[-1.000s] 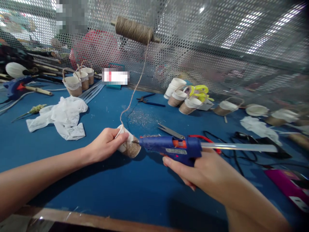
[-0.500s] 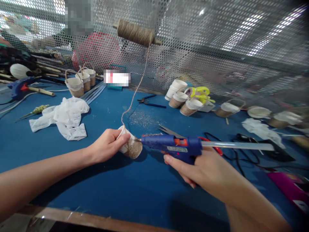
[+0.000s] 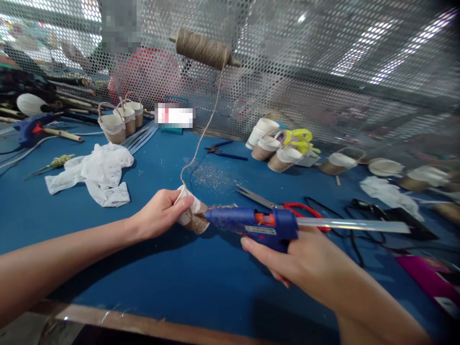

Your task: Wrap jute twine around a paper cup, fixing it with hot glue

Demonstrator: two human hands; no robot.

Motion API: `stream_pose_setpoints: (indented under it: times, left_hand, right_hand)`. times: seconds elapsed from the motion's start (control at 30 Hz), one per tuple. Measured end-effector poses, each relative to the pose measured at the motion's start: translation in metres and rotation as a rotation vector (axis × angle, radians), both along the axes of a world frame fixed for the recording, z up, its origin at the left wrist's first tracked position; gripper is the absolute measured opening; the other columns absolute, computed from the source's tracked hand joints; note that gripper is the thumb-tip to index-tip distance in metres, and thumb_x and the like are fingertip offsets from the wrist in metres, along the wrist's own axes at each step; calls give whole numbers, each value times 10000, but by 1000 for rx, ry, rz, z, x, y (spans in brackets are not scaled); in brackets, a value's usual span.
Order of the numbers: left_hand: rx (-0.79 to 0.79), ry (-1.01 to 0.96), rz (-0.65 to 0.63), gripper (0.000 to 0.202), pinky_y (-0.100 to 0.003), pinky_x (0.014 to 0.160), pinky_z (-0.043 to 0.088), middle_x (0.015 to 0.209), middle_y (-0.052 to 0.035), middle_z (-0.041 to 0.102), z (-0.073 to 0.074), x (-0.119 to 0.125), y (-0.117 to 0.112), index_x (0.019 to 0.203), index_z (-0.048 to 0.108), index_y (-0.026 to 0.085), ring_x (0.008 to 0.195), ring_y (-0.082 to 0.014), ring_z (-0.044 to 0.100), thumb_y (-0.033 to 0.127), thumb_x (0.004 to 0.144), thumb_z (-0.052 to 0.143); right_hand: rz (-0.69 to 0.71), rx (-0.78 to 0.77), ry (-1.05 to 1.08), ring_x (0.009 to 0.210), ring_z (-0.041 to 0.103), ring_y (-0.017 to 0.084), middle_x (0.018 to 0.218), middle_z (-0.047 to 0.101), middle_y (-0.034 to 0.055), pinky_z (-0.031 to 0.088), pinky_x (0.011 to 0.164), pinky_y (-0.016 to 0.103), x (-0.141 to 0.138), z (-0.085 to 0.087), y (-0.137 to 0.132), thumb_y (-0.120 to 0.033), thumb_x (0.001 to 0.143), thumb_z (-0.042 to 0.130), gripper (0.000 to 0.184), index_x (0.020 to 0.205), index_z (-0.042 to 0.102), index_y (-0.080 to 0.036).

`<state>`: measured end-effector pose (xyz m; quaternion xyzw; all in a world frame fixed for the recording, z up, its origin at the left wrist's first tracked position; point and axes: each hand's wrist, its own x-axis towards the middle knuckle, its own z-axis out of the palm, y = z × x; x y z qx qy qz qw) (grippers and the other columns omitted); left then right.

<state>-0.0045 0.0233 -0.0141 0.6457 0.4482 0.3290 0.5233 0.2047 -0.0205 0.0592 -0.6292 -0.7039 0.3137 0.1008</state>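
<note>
My left hand (image 3: pixel 163 211) is closed on the rim of a small paper cup (image 3: pixel 197 224), tilted, its lower part wrapped in brown twine. A strand of twine (image 3: pixel 201 143) runs from the cup up to a spool (image 3: pixel 201 49) on a rod at the mesh panel. In my right hand (image 3: pixel 287 256) is a blue hot glue gun (image 3: pixel 247 224), with a long clear glue stick (image 3: pixel 354 225) sticking out of its back. The gun's nozzle meets the twine-wrapped side of the cup; whether glue is coming out cannot be seen.
Scissors (image 3: pixel 258 197) with red handles lie behind the glue gun, and pliers (image 3: pixel 226 152) farther back. White lace (image 3: pixel 95 170) is heaped at left. Twine-wrapped cups (image 3: pixel 112 129) stand at back left, more cups (image 3: pixel 283 159) at right. A second glue gun (image 3: pixel 30 130) rests far left.
The glue gun has shifted slightly left and down, its nozzle now lower along the cup's twine-wrapped side. My left hand keeps its hold, almost unmoved.
</note>
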Motion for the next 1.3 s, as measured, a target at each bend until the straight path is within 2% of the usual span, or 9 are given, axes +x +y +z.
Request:
stream_pose_setpoints:
  times: [0.23,0.43,0.57,0.73,0.83,0.93,1.0,1.1,1.3]
  left_hand:
    - [26,22,19,398,-226,573,440,661,-32,635,0,-1,-1,765,637,95,575,-128,543,401,831,391]
    - [156,71,-33,406,-222,532,414,558,-11,519,0,-2,-6,637,567,93,523,-107,456,379,834,356]
    - [286,97,-39,395,-210,480,377,521,5,449,1,-3,-8,602,534,100,492,-95,390,360,834,347]
    - [456,69,-100,332,-205,495,364,546,2,447,5,-3,-9,596,505,115,506,-92,385,274,843,348]
    - [490,73,-102,314,-205,496,355,547,4,443,6,-3,-9,598,503,118,505,-91,375,264,837,360]
    - [375,46,-43,345,-202,478,343,529,13,426,3,-3,-8,603,506,118,499,-92,369,317,842,356]
    - [291,6,-12,361,-202,486,352,540,11,440,1,-3,-6,621,519,114,510,-95,386,353,842,362]
    - [214,-50,-7,371,-215,539,391,591,-7,502,-2,-2,-5,689,564,99,552,-108,437,383,837,378]
    - [194,-58,1,390,-215,540,393,608,-12,530,-5,1,-3,711,588,93,564,-112,452,408,828,391]
  right_hand:
    - [16,-5,47,344,442,108,320,413,-61,387,399,227,3,3,6,-402,753,493,274,548,457,-223]
    - [24,-63,79,365,463,113,339,443,-45,406,400,231,10,4,14,-450,749,506,331,518,458,-217]
    - [49,-60,150,358,453,109,346,451,-62,407,413,235,17,0,17,-453,756,513,280,626,499,-205]
    - [91,-57,182,357,441,100,362,458,-70,402,449,242,22,-3,21,-426,773,524,248,676,500,-199]
    - [101,-63,304,352,414,92,362,434,-75,380,449,243,24,-4,28,-404,767,544,229,679,504,-197]
    - [-37,10,397,385,431,90,427,466,-58,369,435,235,30,-10,46,-395,737,580,220,679,529,-189]
    - [-213,133,330,517,521,111,561,558,-10,419,504,235,38,-16,65,-381,726,597,226,644,535,-180]
    - [-386,217,200,614,548,128,679,587,25,446,551,254,50,-30,96,-341,776,571,198,739,564,-147]
    - [-482,138,-4,832,579,159,1028,572,63,492,702,351,62,-50,136,-318,859,489,274,1070,530,-148]
